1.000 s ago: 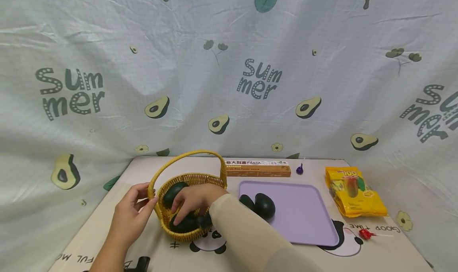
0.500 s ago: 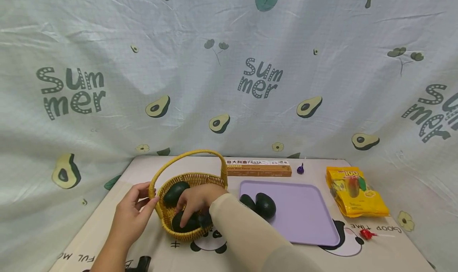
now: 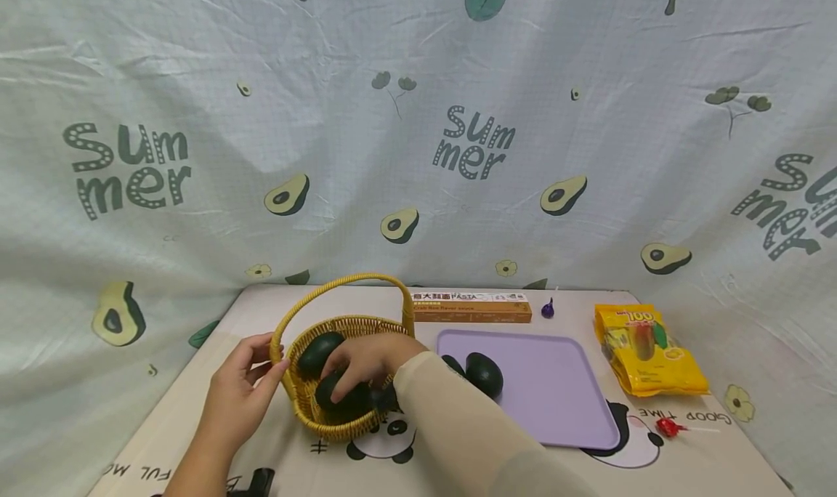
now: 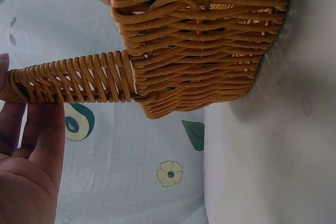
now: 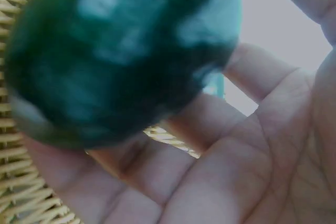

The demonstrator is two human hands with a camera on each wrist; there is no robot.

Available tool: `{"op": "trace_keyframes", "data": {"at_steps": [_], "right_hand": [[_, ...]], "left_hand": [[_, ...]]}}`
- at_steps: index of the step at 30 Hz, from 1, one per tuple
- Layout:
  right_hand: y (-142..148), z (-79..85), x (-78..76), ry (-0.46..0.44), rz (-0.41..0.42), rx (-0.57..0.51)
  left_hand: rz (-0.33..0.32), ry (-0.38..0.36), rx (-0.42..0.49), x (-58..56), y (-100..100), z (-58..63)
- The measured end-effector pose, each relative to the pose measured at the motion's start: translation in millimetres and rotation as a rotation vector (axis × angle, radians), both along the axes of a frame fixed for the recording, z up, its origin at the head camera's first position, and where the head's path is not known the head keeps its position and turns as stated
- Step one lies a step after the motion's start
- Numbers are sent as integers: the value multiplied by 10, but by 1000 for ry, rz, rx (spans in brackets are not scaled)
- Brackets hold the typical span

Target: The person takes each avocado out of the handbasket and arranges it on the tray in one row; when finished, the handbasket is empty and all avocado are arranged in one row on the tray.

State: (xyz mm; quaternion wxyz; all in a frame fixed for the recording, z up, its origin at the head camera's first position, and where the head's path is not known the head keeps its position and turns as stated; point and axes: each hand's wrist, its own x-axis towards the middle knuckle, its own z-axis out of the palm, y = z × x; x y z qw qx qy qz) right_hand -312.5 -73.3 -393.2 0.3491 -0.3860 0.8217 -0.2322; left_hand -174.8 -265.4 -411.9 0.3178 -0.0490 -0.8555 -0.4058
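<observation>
Left hand [image 3: 238,388]: pinches the handle [image 3: 369,276] low on its left side; brace firmly here so that the basket [image 3: 333,431] neither tips nor slides
Right hand [image 3: 369,357]: inside the basket, fingers curled round the near avocado [image 3: 354,404]; the grasp appears secure
Near avocado: in the near half of the basket; support it from beneath as well as from the side, as the smooth skin may slip
Far avocado [image 3: 317,355]: inside the basket, just behind the right hand's fingers; avoid nudging it
Handle: arches over the basket; guide wrist and fruit clear of it, since this is the likely snag point
Lilac tray [image 3: 549,395]: right of the basket, two dark avocados [image 3: 484,375] at its left side, one partly hidden by the sleeve [image 3: 471,424]; watch forearm clearance
Pasta box [image 3: 471,308]: behind the tray, outside the working area
</observation>
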Motion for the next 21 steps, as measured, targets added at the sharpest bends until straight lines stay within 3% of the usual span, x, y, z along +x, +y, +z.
{"op": "trace_keyframes", "data": {"at_steps": [4, 8, 17, 21], "right_hand": [[47, 18, -39, 85, 16, -54], [83, 49, -64, 116, -35, -99], [191, 26, -67, -74, -208, -262], [245, 5, -78, -4, -232, -299]], "left_hand": [[-8, 13, 4, 1, 6, 5], [-13, 38, -1, -18, -5, -6], [-2, 20, -18, -43, -27, -38], [7, 11, -23, -36, -22, -44]]}}
